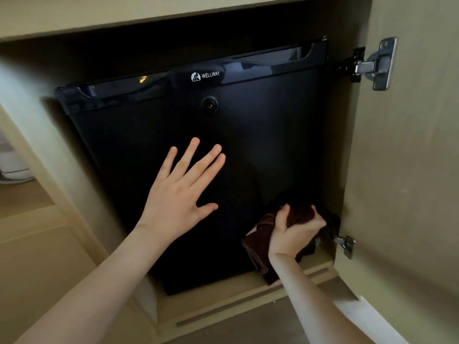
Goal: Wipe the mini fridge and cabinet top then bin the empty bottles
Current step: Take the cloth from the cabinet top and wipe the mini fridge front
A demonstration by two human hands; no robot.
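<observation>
A black mini fridge [260, 135] with a white WELLWAY logo stands inside a beige cabinet recess, its door closed. My left hand [181, 192] lies flat on the fridge door near its middle, fingers spread, holding nothing. My right hand [295, 232] grips a dark brown cloth [258, 247] and presses it against the lower right corner of the fridge door. Part of the cloth hangs below my wrist. No bottles are in view.
The cabinet door [407, 170] stands open on the right, with a metal hinge [372, 65] near its top and another hinge [345, 244] lower down, close to my right hand. A beige cabinet base ledge [223, 301] runs under the fridge. A white object [15, 167] sits at far left.
</observation>
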